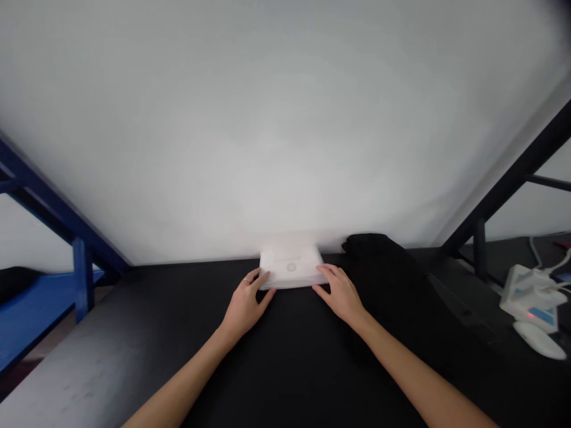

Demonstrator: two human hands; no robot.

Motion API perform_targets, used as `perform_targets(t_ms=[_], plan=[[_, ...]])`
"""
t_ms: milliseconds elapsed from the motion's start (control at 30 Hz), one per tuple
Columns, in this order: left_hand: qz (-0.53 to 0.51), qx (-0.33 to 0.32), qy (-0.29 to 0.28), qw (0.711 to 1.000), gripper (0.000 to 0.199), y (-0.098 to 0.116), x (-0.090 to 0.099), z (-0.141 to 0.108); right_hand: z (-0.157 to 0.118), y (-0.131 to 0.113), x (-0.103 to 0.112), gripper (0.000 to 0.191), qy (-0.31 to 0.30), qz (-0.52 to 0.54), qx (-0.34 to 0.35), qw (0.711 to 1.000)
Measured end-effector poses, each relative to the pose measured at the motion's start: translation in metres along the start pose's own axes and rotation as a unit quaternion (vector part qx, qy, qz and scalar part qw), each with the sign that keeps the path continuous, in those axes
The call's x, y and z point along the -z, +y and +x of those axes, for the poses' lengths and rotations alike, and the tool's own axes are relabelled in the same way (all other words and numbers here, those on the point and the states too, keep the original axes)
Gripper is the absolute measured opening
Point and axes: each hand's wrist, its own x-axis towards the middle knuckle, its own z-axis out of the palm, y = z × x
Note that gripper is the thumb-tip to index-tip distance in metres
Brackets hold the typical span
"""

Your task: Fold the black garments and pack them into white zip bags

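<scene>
A white flat package lies on the black table, close to its far edge, straight ahead of the person at twelve o'clock. A small round grey mark is visible on its upper face. Seen from the package, the left hand is at eight o'clock: its thumb and fingers are spread, the fingertips touch the left side, and the thumb comes to the front edge. A ring is on one finger of this hand. The right hand is at four o'clock, also spread, with fingertips on the right side and the thumb near the front right corner. Just behind the package, at twelve o'clock, there rises a pale wall. Near the package, at about three o'clock, a black cloth lies bunched against this wall; its lower limit is difficult to see on the dark table. Farther, between three and four o'clock, there is a white power strip with white cables and, just beside it, a white mouse. Well apart, at nine o'clock, a blue post stands before a blue surface.
</scene>
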Motion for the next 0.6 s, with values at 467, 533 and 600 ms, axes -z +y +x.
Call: perform_targets(t_ms=[467,533,600], plan=[[0.025,-0.032,0.033,0.999,0.038,-0.003,-0.002,-0.002,-0.001,0.009,-0.004,0.047,0.022,-0.017,0.016,0.999],[0.034,-0.032,0.042,0.998,0.037,-0.004,-0.003,-0.001,0.001,0.012,-0.006,0.045,0.032,-0.017,0.022,0.999],[0.043,-0.03,0.051,0.997,0.036,-0.005,-0.004,-0.001,0.002,0.014,-0.008,0.043,0.04,-0.017,0.027,0.999]])
